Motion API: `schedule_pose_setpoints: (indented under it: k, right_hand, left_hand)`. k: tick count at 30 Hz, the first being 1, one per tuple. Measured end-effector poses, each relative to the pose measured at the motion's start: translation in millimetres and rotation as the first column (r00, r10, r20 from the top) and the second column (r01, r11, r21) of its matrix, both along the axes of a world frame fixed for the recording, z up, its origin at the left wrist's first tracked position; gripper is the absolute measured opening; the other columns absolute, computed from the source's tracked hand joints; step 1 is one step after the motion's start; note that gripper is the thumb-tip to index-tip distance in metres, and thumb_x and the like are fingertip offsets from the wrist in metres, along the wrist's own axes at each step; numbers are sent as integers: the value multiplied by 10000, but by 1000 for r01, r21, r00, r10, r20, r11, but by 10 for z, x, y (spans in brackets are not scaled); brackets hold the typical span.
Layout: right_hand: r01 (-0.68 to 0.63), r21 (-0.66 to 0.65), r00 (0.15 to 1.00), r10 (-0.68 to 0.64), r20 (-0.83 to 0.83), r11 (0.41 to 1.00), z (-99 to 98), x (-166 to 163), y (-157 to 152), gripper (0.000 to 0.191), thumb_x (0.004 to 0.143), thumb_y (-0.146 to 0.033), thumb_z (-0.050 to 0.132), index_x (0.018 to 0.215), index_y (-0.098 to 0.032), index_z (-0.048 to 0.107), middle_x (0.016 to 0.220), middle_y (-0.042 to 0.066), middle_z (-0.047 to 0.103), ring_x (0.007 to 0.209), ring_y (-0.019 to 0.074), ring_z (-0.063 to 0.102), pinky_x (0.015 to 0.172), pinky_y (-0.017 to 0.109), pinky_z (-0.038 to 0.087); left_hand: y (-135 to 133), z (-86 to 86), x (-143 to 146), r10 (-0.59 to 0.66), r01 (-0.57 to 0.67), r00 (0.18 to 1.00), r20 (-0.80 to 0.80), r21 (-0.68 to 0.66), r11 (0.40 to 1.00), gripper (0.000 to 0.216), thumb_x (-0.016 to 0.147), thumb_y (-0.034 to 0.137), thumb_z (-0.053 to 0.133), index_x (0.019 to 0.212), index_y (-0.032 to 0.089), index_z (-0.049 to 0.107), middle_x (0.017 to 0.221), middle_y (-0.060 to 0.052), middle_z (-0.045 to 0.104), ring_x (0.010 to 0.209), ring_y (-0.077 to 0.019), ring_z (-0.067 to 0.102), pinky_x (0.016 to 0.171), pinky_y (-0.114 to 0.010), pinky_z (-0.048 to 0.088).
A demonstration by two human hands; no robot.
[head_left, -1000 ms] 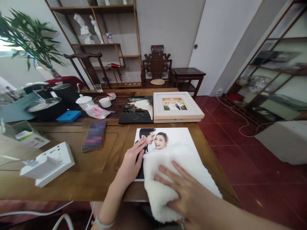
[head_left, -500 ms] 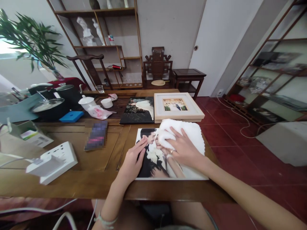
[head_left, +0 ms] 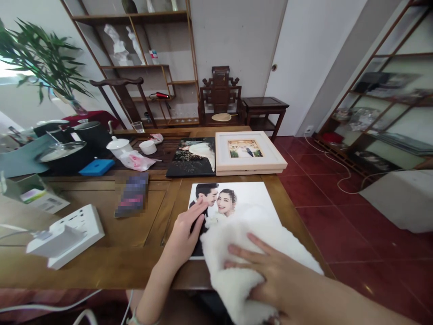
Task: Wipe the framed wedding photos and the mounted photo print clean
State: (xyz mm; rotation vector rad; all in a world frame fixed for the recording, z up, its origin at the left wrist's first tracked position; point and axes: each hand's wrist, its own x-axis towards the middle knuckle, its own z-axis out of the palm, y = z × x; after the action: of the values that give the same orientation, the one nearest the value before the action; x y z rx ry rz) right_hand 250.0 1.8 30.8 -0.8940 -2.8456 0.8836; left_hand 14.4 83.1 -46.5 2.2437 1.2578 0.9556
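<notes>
A large photo panel (head_left: 252, 194) of a couple lies flat at the near edge of the wooden table (head_left: 101, 266). My left hand (head_left: 184, 232) rests flat on the panel's left side, fingers stretched out. My right hand (head_left: 267, 275) presses a fluffy white cloth (head_left: 237, 253) down on the panel's near half, fingers spread over the cloth. The cloth hangs over the table's front edge and hides the lower part of the picture.
Behind the panel lie a dark photo panel (head_left: 192, 158) and a white framed photo (head_left: 248, 151). On the left are a white power strip (head_left: 64, 234), a blurred card (head_left: 132, 195), a blue box (head_left: 96, 166), pots (head_left: 67, 144) and cups. Red tiled floor on the right.
My right hand has drawn the cloth from the panel's far right corner back toward me over its near half. The left hand has stayed in place.
</notes>
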Motion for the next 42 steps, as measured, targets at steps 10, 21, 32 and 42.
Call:
schedule_pose_setpoints:
  k: [10, 21, 32, 42]
  right_hand:
    - [424, 189, 905, -415, -88, 886, -257, 361, 572, 369, 849, -171, 433, 1167, -205, 616, 1362, 61, 527, 1334, 272, 360, 1129, 483, 220]
    - [284, 203, 949, -245, -196, 937, -200, -664, 1322, 339, 953, -334, 373, 1144, -204, 621, 1240, 40, 627, 1143, 276, 538, 1020, 444, 343]
    - [399, 317, 917, -385, -107, 861, -424, 166, 1020, 394, 857, -189, 430, 1220, -180, 583, 1273, 85, 597, 1244, 308, 457, 1063, 506, 303]
    - [357, 400, 927, -372, -43, 844, -432, 526, 501, 343, 725, -83, 496, 1005, -155, 679, 1446, 144, 404, 1370, 307, 277, 1121, 580, 152]
  left_hand:
    - [13, -16, -3, 9, -8, 999, -37, 34, 999, 361, 917, 203, 423, 1235, 185, 591, 1308, -79, 570, 1264, -226, 478, 1050, -413, 415]
    - [13, 33, 23, 11, -10, 1000, -16, 67, 998, 320, 905, 174, 447, 1137, 209, 664, 1202, -78, 652, 1102, -243, 619, 940, -389, 505]
    - [23, -6, 0, 1, 0, 1000, -20, 22, 1000, 330, 915, 187, 426, 1165, 167, 640, 1274, -81, 599, 1246, -228, 502, 1050, -422, 417]
    - [-17, 1, -3, 21, -22, 995, -95, -4, 1000, 373, 946, 239, 390, 1275, 176, 555, 1402, -96, 475, 1326, -240, 397, 1087, -444, 358]
